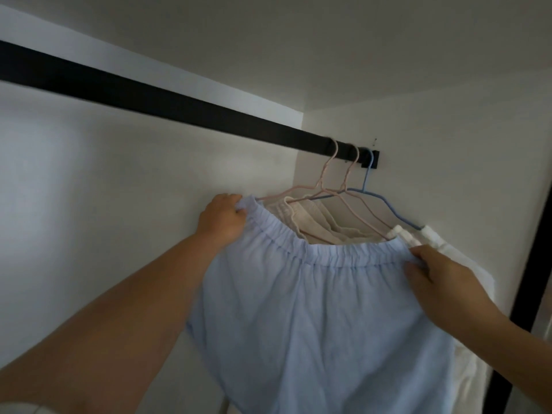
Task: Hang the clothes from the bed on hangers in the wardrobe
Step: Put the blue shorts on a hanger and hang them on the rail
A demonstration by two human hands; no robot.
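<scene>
**Head view: blue garment held by its waistband at the wardrobe rail**

Head-camera coverage is taken up by the inside of a white wardrobe, crossed by a black rail [167, 97] that runs from upper left down to the right-hand wall. At the left, the left hand [222, 218] is seen with its grip closed on the left end of the elastic waistband of a light blue garment [313, 309], the fabric pinched between thumb and curled fingers. The waistband is kept stretched and level, apparently so that it can be settled across a hanger. Behind it, two pink hangers [325, 180] and a blue hanger [385, 204] are hooked close together at the rail's right end; cream clothing [316, 218] is carried on one of them, and a white garment [466, 264] hangs from the blue one. Whether the blue garment is already borne by the nearest pink hanger cannot be told. At the right, the right hand [439, 276] has its grip closed on the waistband's right end, fingers folded over the edge.
</scene>
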